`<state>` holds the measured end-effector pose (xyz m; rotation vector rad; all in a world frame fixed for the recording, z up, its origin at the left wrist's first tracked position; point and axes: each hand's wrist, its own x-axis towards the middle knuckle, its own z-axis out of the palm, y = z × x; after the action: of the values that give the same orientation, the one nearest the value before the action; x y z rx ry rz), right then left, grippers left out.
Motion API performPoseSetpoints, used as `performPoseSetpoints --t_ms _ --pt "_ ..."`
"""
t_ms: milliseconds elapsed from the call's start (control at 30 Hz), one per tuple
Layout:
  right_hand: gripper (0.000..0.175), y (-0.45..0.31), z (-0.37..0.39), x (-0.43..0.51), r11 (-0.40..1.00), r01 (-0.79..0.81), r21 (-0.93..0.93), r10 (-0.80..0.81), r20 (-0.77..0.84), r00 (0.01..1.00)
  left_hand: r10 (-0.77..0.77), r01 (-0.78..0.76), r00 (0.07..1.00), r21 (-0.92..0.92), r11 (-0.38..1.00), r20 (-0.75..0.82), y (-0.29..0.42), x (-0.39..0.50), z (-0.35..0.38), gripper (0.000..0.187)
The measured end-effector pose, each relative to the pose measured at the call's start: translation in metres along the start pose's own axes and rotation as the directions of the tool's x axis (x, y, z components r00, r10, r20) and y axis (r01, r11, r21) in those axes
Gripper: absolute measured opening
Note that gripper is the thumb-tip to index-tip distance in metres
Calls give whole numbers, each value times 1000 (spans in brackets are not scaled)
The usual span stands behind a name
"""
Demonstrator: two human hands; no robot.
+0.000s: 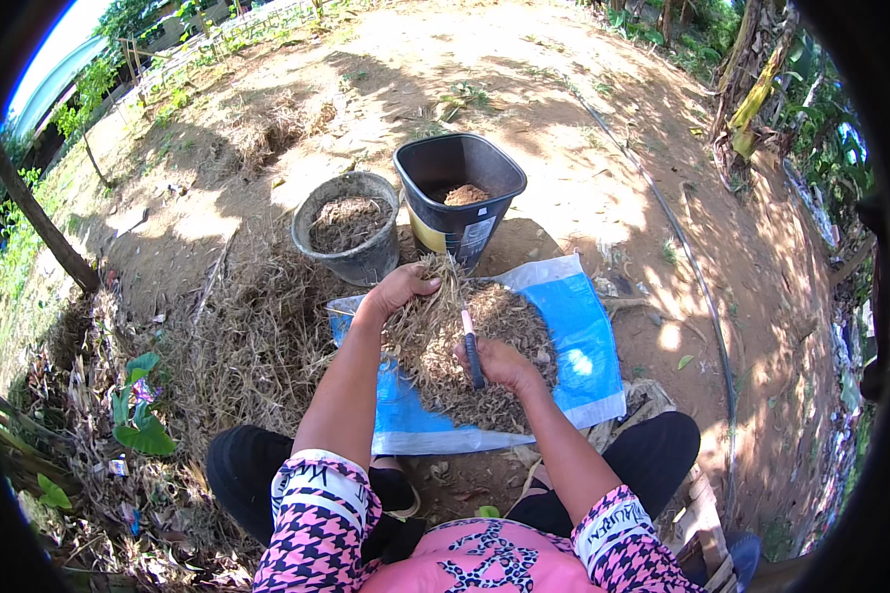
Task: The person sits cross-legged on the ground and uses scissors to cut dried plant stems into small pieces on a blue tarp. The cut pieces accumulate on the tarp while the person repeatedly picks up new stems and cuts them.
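My left hand grips a bunch of dry grass above a pile of chopped dry grass. In my right hand is a bladed cutting tool with a dark grip. Its narrow blade points away from me and meets the bunch; I cannot tell whether it has a second blade. The pile rests on a blue plastic sheet with whitish edges, spread on the ground before my feet.
Beyond the sheet stand a grey round pot of dry plant matter and soil, and a taller black bucket with brown material inside. Loose dry grass lies to the left. A dark hose runs along the ground at right.
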<state>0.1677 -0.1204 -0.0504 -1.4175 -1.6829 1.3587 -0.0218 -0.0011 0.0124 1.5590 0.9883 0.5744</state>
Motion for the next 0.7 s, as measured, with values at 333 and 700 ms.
performPoseSetpoints --t_ms 333,700 --pt "30 22 11 -1 972 -9 237 44 -142 989 -113 122 992 -291 949 47 0 1 6 30" --pt "66 -20 4 -9 851 -137 507 285 -226 932 110 -108 994 100 989 -18 21 -13 35 97"
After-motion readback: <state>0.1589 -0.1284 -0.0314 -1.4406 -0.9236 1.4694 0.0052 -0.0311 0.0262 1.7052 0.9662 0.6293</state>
